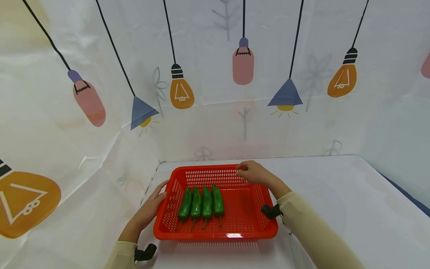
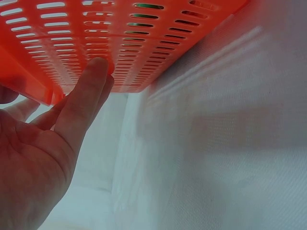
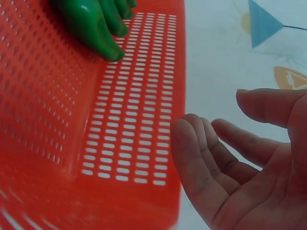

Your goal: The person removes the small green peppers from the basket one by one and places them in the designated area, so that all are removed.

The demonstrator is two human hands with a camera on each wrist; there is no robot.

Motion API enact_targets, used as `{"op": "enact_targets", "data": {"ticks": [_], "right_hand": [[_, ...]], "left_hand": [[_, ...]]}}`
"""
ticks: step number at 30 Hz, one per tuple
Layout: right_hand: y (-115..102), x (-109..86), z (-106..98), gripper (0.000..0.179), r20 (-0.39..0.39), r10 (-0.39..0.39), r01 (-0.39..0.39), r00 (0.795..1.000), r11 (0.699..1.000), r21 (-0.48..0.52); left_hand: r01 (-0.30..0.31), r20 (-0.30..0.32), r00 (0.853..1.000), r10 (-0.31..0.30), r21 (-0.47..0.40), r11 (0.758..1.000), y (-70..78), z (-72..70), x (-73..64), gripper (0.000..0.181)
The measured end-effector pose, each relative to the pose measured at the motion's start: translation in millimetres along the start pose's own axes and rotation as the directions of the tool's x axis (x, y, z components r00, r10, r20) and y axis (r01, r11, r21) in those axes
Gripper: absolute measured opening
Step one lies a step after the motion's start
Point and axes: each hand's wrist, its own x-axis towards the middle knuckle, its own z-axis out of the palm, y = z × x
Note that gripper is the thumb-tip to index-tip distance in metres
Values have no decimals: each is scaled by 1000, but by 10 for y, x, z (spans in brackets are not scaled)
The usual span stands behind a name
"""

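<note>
Several long green peppers point(image 1: 202, 203) lie side by side in the left half of a red perforated plastic basket point(image 1: 215, 236). At the basket's left side, my left hand point(image 1: 150, 207) holds the rim; the left wrist view shows its fingers point(image 2: 88, 96) under the rim against the slotted outer wall. My right hand point(image 1: 256, 173) hovers at the far right corner, with bent, parted fingers and nothing between them. In the right wrist view, its fingertips point(image 3: 184, 132) overlap the basket's rim, and the peppers' blunt ends point(image 3: 112, 50) show at the top.
The basket stands on a white-covered table point(image 1: 319, 194), which stretches out to the right. A white sheet printed with hanging lamps point(image 1: 208, 123) rises behind the table and along the left side. Each wrist carries a small black camera mount point(image 1: 145, 253).
</note>
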Motion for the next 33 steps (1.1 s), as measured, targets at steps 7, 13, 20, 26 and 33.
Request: {"op": "enact_targets", "data": {"ticks": [7,13,20,26,33], "right_hand": [[0,76,97,36,15,24,-24,1000,999,-24],[-16,80,190,37,25,40,-39,999,998,-39],[-24,137,263,34,29,66,-65,997,997,-44],[-24,181,318,31,26,93,-92,995,995,-45],[-10,235,427,29,50,115,-111,992,991,-74]], "left_hand": [[10,3,1000,-10,2,1000,3,1,-17,54],[13,5,1000,-13,5,1000,-6,5,-44,55],[9,-9,1000,-9,10,1000,-7,6,-32,54],[5,-13,1000,-5,15,1000,13,11,-20,53],[-20,16,1000,19,23,1000,7,-1,-19,54]]}}
